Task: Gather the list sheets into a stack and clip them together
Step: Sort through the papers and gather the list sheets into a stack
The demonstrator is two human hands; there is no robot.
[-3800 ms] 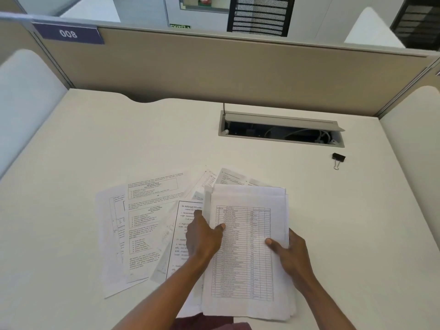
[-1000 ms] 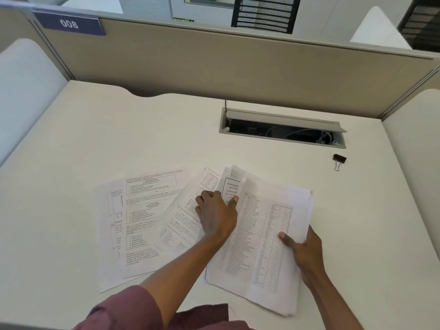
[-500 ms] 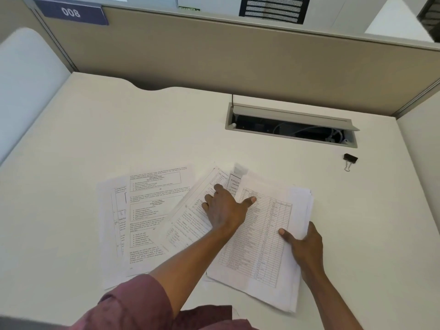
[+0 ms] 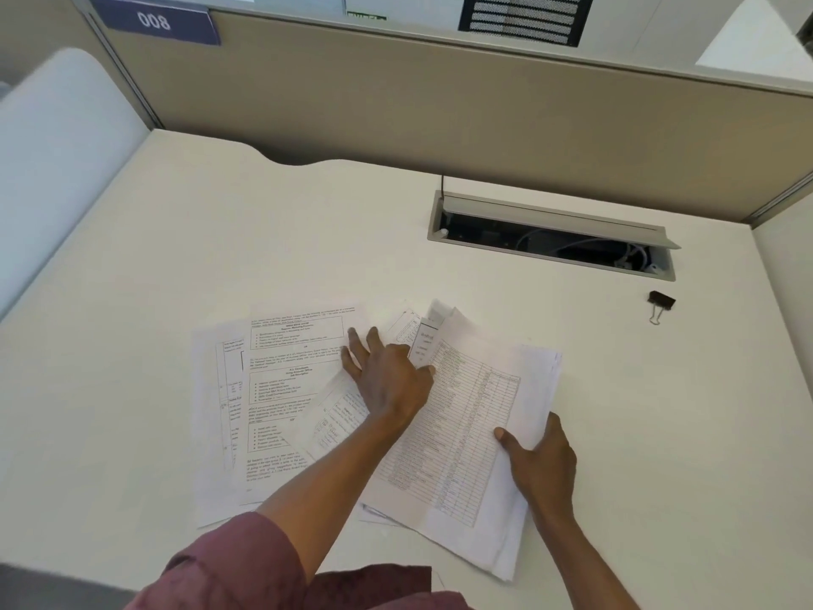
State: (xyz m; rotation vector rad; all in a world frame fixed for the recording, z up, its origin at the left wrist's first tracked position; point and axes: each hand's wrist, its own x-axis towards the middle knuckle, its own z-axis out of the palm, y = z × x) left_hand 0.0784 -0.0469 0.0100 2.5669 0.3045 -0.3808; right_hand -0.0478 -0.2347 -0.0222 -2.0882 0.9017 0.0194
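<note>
Surface [image 4: 396,239]: loose sheets [image 4: 281,389] fanned left-centre, stack [image 4: 475,411] just right, overlapping them. Left hand [image 4: 387,380] flat, fingers spread on loose sheets; right hand [image 4: 543,462] pinching stack's right edge. Drag sheets rightward with flat pressure, square edges before clipping. Binder clip [image 4: 661,301] far right, untouched.

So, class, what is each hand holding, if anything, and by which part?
The right hand grips the sheet stack by its right edge, thumb on top. The left hand rests flat on loose sheets, holding nothing.

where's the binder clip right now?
Head view: the clip lies on the desk, far right, just before the right end of the cable hatch, apart from the sheets.
</note>
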